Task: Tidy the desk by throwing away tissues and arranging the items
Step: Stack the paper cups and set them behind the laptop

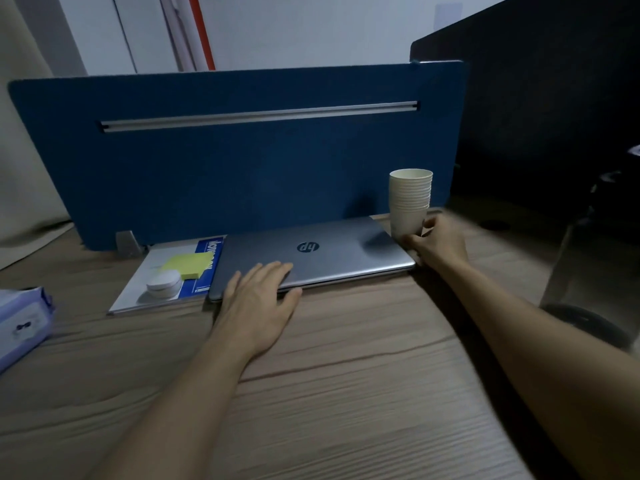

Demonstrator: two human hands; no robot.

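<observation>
Both hands at work along the back of the desk: one steadying, one placing.

The left hand point(258, 299) lies flat on the near edge of the closed laptop point(311, 254), fingers spread and gripping nothing, likely pinning it square against the blue divider point(242, 161). The right hand point(438, 240) has its fingers wrapped round the base of the stack of paper cups point(410, 202), standing upright just beside the laptop's far right corner, probably parking it out of the way. Left of the laptop, a sticky-note pad point(187, 266) and a round white item point(163, 282) rest on a booklet point(156, 282). A tissue pack point(20, 323) sits at the surface's point(329, 393) left edge; no loose tissues show.
</observation>
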